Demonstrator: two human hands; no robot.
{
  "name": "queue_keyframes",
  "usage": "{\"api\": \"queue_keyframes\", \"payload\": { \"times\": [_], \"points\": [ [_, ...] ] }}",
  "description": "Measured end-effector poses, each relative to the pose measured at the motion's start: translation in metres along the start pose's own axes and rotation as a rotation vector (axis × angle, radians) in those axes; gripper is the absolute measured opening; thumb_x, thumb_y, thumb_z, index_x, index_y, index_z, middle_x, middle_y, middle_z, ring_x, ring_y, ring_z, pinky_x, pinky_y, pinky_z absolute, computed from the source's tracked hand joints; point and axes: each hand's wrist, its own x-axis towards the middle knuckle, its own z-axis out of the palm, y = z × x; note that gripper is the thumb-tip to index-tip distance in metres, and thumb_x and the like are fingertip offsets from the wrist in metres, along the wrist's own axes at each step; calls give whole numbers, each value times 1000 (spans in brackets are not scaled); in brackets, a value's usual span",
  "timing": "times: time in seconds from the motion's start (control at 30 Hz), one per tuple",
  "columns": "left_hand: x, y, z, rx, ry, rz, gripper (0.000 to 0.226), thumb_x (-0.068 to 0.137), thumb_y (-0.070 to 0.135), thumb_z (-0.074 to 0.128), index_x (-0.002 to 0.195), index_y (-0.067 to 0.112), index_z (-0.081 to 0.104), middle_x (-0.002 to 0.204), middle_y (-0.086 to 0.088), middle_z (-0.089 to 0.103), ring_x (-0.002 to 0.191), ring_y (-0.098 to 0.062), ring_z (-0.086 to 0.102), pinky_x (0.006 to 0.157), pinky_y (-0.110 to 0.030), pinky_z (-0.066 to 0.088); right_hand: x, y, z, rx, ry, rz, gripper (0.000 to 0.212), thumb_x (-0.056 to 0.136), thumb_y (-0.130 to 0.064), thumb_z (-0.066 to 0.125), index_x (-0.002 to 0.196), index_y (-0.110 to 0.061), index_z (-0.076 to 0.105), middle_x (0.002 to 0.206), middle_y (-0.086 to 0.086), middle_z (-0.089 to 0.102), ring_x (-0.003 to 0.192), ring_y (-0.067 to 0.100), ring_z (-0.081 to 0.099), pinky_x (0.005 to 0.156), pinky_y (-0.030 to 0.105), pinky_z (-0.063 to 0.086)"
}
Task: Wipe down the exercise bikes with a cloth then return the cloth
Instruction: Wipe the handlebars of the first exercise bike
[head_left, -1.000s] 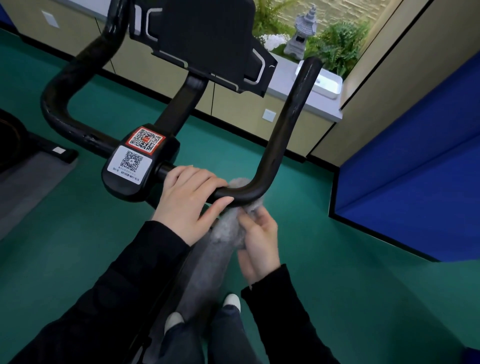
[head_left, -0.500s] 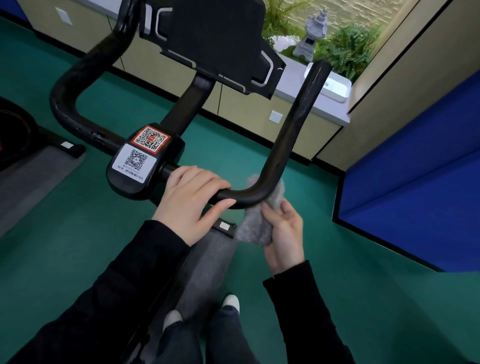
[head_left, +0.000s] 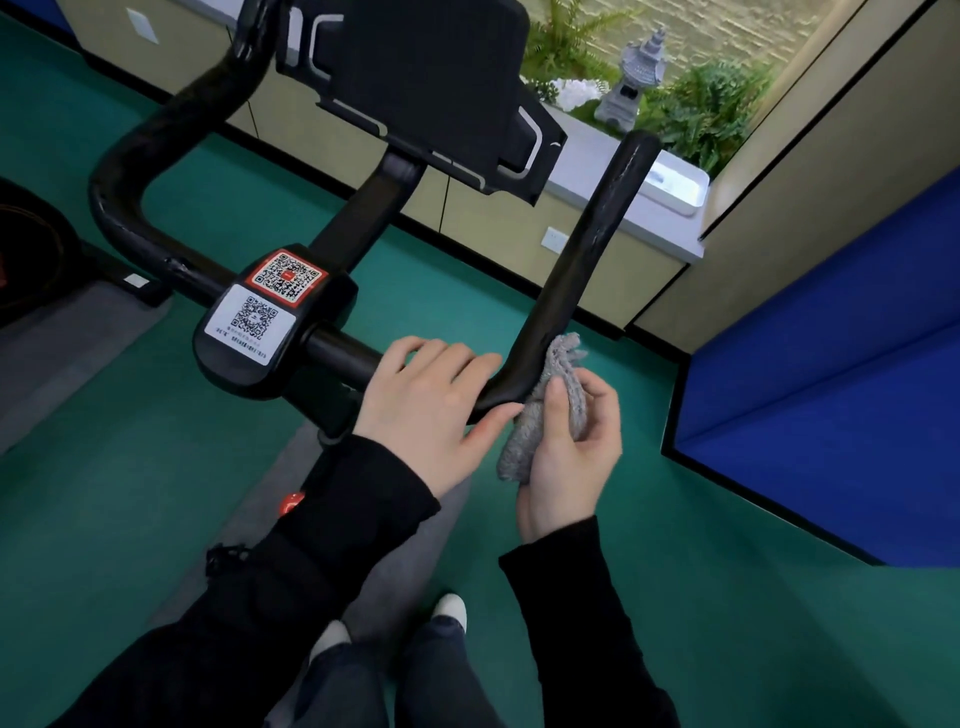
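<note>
Bikes: one exercise bike up close, seen from above. There's also a dark round shape at the left edge, can't tell what it is.
Handlebar: one black handlebar with two horns pointing away, and one console holder sitting between them up top.
Cloth: one grey fluffy cloth, bunched up and touching the near end of the right horn, just by the bend.
Left hand: the left hand is wrapped round the bar right at the bend, four fingers over the top, thumb underneath with its tip nearly at the cloth.
Right hand: the right hand has its palm facing up-ish, thumb pinching the cloth against curled fingers.
Stickers: two QR ones on the centre clamp, a red sticker just above a white sticker.
Knob: one orange-red knob on the frame, beside the left sleeve.
Feet: two pale shoe tips at the bottom, with a grey mat under the bike on the green floor.
Background: one stone lantern among ferns, one white tray on the ledge, two wall sockets, and a blue panel on the right.
</note>
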Motion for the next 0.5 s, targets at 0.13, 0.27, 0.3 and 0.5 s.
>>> {"api": "queue_keyframes", "payload": {
  "times": [0.13, 0.27, 0.3, 0.5],
  "points": [
    [-2, 0, 4, -8, 50, -4, 34, 88, 47, 54, 100, 18, 68, 77, 4, 64, 72, -21, 59, 81, -34, 39, 23, -22, -3, -317, -124, -289, 15, 82, -2, 68, 92, -13, 68, 99, 13, 65, 96, 23, 62, 92, 45, 50],
    [-1, 0, 4, -73, 62, -24, 32, 85, 47, 57, 98, 20, 70, 72, 6, 62, 69, -20, 59, 73, -34, 38, 63, -44, 3, -573, -271, -467, 13, 80, -6, 72, 94, -7, 72, 99, 12, 64, 87, -2, 54, 84, 12, 44],
    [0, 0, 3, -81, 64, -32, 32, 85, 47, 57, 97, 20, 70, 72, 6, 62, 69, -20, 59, 72, -34, 37, 68, -47, 4, -627, -319, -514, 11, 80, -7, 72, 92, -7, 73, 98, 11, 64, 86, 0, 54, 84, 12, 43],
    [-1, 3, 4, -115, 78, -51, 29, 85, 46, 59, 95, 21, 70, 72, 6, 63, 67, -20, 59, 70, -33, 36, 85, -63, 0, -920, -731, -798, 10, 79, -6, 73, 89, -7, 74, 93, 7, 62, 90, 20, 56, 80, 14, 38]
  ]
}}
